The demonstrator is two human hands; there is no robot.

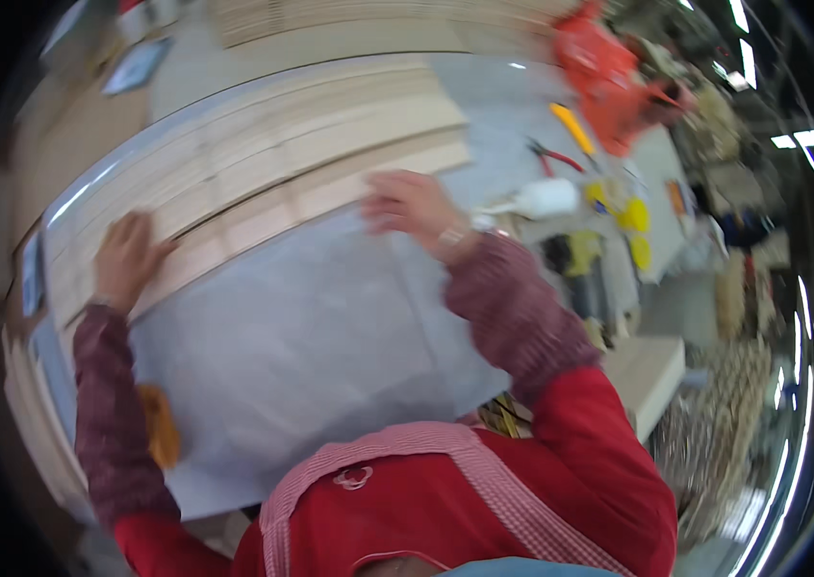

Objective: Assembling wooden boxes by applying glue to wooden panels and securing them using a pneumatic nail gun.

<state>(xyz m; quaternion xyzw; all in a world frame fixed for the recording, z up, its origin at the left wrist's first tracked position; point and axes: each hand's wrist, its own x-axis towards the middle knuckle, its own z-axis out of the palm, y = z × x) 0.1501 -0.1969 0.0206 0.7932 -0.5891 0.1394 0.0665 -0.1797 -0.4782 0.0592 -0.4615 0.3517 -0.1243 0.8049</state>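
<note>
Past light blue fabric (537, 569) and pink apron (397, 439), best steady pale wooden strips (330, 139) with unclenched left hand (128, 258) on top, loose, seemingly empty right hand (412, 204) alongside.

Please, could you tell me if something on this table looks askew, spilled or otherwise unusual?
A dark gap shows between the front wooden strip and the boards behind, so it perhaps sits slightly askew. The white bottle seems to lie on its side; blur hides any spill.
</note>
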